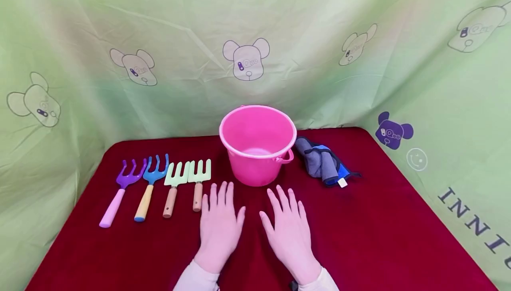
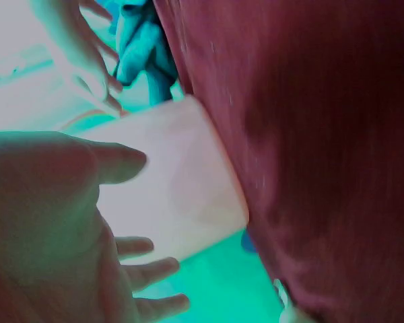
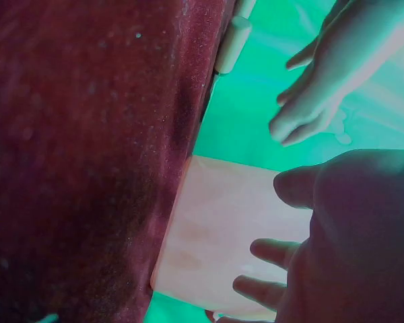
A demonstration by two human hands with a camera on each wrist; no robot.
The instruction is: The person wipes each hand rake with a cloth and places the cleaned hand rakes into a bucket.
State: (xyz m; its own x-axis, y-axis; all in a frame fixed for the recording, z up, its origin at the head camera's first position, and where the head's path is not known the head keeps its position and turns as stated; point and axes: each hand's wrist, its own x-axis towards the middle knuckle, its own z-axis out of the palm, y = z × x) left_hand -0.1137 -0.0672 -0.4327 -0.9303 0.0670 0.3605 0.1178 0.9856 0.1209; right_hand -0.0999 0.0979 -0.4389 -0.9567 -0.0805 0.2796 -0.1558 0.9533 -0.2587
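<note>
Both hands are held over the near middle of the red-covered table, palms down with fingers spread, holding nothing. In the head view my left hand [image 1: 218, 229] is nearest to a light green hand fork with a wooden handle [image 1: 197, 195]. My right hand [image 1: 290, 235] lies in front of a pink bucket [image 1: 255, 169], apart from it. The bucket stands upright, its handle lowered to the right side. Left of the hands lie a second light green fork [image 1: 171, 189], a blue fork with a yellow handle [image 1: 149, 189] and a purple fork with a pink handle [image 1: 119, 193].
Right of the bucket is a bundle of grey and blue fabric [image 1: 323, 162] with a white tag. A dark red cloth [image 1: 379, 237] covers the table. Green curtains [image 1: 303, 16] printed with bear heads hang behind it and at both sides.
</note>
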